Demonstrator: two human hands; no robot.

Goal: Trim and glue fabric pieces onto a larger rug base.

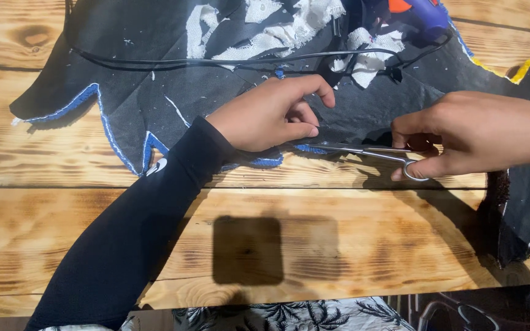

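The black fabric piece (154, 92) with its blue-trimmed, jagged edge lies flat across the upper half of the frame on the wooden worktop (338, 245). Its lower edge runs through the centre, where both hands meet. The left hand (271, 116), at centre, pinches that edge with thumb and fingers pressed together on the cloth. The right hand (480, 135), at right of centre, has its fingers clamped through and around the loops of a pair of slim metal scissors (363, 151), whose blades point left toward the pinched spot and look nearly closed.

To trim here cleanly, I judge the pinch should keep the edge taut and slightly lifted, close to the blade tips but clear of them. Cuts should be short and follow the blue border rather than cross it.

Farther out, torn white cloth scraps (289, 30) sit on the fabric at upper centre. A thin black cord (216, 61) runs across them toward a blue and orange tool (418, 12) at the upper right. A yellow-edged strip (510, 70) shows at the far right.

No packages, labels or signs are visible. The only mark is a small white emblem (157, 165) on the black sleeve (124, 245) at left of centre. A palm-patterned cloth (289, 315) shows at the bottom edge.
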